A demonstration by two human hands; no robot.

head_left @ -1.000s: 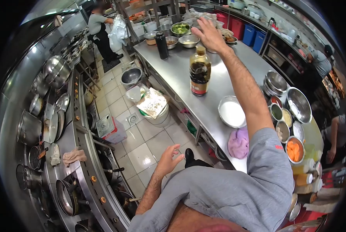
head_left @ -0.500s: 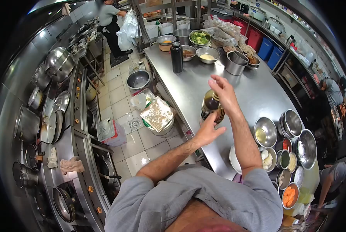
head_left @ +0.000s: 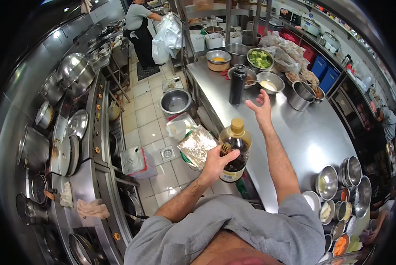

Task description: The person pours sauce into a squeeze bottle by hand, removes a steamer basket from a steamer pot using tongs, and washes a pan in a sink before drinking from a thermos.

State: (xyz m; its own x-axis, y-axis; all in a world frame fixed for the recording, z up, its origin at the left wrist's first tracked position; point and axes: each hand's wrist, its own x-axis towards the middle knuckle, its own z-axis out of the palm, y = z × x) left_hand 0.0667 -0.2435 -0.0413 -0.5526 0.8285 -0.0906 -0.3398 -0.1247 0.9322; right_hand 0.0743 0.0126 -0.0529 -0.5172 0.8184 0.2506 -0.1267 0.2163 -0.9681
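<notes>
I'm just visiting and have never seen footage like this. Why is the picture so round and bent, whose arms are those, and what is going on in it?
There is no machine here. A person wears a camera on the head, looking forward and down; its wide lens bends everything into a circle. The grey shirt at the bottom is the wearer's own. The left hand grips a dark sauce bottle with a tan cap, lifted beside the steel counter. The right hand is open, held above the counter with nothing in it. On the counter stand a black flask, a bowl of green vegetables and small seasoning bowls. At the far end another person handles white bags.
</notes>
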